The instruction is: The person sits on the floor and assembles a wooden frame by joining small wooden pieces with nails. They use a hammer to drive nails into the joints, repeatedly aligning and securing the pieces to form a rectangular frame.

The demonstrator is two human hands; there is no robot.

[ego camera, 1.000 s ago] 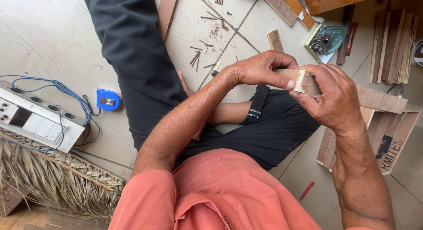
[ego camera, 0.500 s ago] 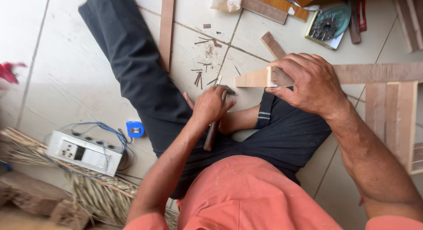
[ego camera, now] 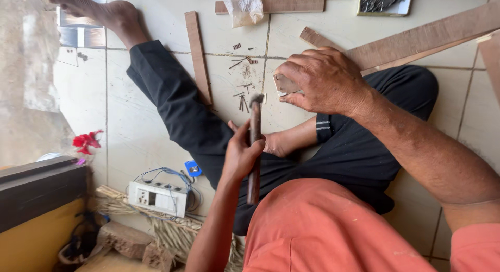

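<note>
The left hand (ego camera: 240,156) is closed around the dark wooden handle of a hammer (ego camera: 254,147), gripping at mid-length, with the handle's butt projecting below the fist and the metal head raised just beyond the fingers. The tool should handle as rigid and head-heavy; a hold lower on the handle would likely give more swing, the present hold more control. Up and to the right of it, the right hand (ego camera: 325,80) is curled and pressed down on a small wooden piece (ego camera: 286,84) lying on the tiled floor (ego camera: 140,126); the piece looks light, stiff and liable to split, best pinned flat from above as it is. Most of that piece is covered by the fingers, so its shape and any nail set in it cannot be made out. Left of the right hand, beyond the hammer head, loose nails (ego camera: 242,101) lie scattered, and a narrow wooden strip (ego camera: 198,56) lies farther left. A long plank (ego camera: 427,36) runs off the frame's right edge.
</note>
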